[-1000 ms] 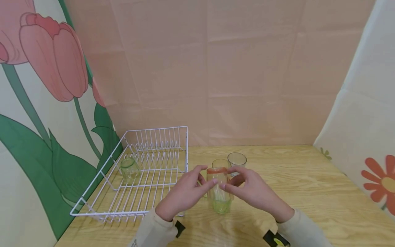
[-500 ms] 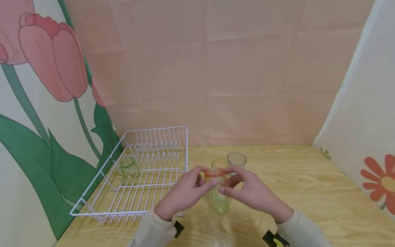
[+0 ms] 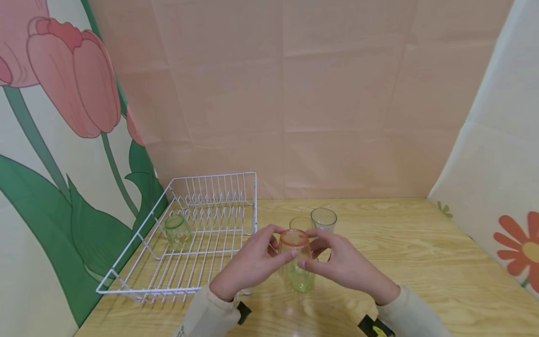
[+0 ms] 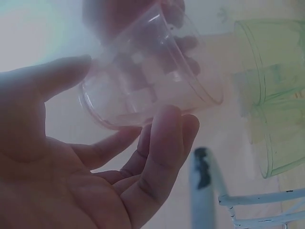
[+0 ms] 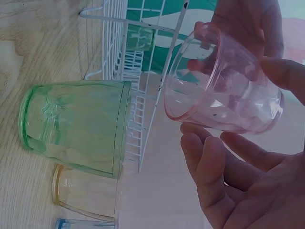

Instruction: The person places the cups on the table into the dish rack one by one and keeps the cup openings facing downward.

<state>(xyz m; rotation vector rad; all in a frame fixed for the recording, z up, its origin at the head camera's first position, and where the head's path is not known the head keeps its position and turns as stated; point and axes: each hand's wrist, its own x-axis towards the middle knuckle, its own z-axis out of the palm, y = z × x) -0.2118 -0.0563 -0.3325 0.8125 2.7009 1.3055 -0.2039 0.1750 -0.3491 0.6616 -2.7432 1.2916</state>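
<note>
Both hands hold a pink glass mouth-down in front of the body. My left hand grips its left side between thumb and fingers, and my right hand does the same on the right. In the right wrist view the glass shows its wide rim toward the table and hangs apart from a green glass. That green glass stands upright on the table, partly covered by the pink one in the head view.
A white wire dish rack stands at the left, with another green glass inside. Behind the hands are a yellowish glass and a bluish-grey glass on the wooden table. A pink cloth hangs behind.
The pink glass has tilted a little, so more of its round base shows, and it has shifted slightly left. Both hands keep their grip; the other glasses stay put.
</note>
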